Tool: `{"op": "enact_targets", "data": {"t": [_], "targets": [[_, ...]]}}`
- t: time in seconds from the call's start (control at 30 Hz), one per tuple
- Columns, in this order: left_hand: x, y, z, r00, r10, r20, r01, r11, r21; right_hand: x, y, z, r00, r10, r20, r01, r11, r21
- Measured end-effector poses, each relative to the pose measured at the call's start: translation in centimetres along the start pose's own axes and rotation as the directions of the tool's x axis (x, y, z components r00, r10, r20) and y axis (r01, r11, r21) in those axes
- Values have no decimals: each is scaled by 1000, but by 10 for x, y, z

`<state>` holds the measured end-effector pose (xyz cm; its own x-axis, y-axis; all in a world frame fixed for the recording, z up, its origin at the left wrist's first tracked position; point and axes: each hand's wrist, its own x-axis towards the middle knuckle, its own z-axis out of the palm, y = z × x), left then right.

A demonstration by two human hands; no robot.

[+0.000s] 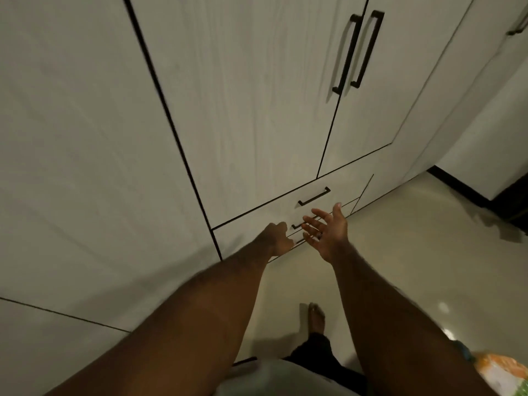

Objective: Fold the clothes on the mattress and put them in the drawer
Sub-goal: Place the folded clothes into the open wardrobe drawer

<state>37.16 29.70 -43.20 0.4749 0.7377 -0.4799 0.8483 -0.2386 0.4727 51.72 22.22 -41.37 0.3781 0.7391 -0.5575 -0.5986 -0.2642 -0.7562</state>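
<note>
From where I'm driving this, no clothes in view at all, so it's all about the drawers: nearest is a bare foot (316, 320) on glossy floor (400, 252), plenty of open room right. Left hand (275, 238) is curled low against the fronts, can't tell if it's hooked on anything, and the right hand (327, 232) is spread wide, empty, just at the lower drawer handle (297, 225). I reckon the fronts are stiff and slide straight toward that foot, so grab the thin bar; beyond are the top drawer (271, 214) and tall wardrobe doors (257, 95).
</note>
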Motion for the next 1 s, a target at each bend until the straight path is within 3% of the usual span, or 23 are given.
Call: {"op": "enact_targets", "data": {"t": [0.07,0.13,0.17,0.2,0.23,0.27,0.33,0.43,0.53,0.57,0.63,0.83,1.0], "targets": [[30,12,2,999,-35,4,35,999,0,37,-13,-4,1000,12,27,-5,973,-230],[60,27,2,996,-85,20,85,996,19,79,-26,-11,995,-13,96,66,820,-568],[71,31,0,995,-96,35,94,994,51,94,-31,-15,985,-46,169,158,642,-750],[91,42,0,991,-125,39,122,991,63,119,-38,-23,962,-31,271,261,397,-880],[106,50,0,989,-143,35,140,987,74,140,-39,-32,942,-18,334,332,174,-927],[119,59,-1,988,-152,21,150,986,72,163,-39,-41,932,12,363,362,17,-932],[146,76,1,987,-161,-8,161,984,73,201,-49,-48,929,135,344,360,-118,-926],[177,95,1,982,-187,-25,189,979,77,243,-65,-46,932,239,274,327,-221,-919],[203,98,4,977,-214,-22,215,969,117,266,-72,-36,867,327,377,470,-283,-836],[212,96,6,974,-225,-12,225,965,133,276,-71,-33,878,332,345,444,-298,-845],[227,90,10,971,-239,15,233,957,171,298,-64,-27,907,327,264,379,-364,-851],[272,63,37,952,-293,85,277,947,161,376,-15,-23,843,466,270,511,-534,-673],[291,52,62,943,-309,121,299,950,96,398,1,-28,836,468,285,526,-536,-660]]}}
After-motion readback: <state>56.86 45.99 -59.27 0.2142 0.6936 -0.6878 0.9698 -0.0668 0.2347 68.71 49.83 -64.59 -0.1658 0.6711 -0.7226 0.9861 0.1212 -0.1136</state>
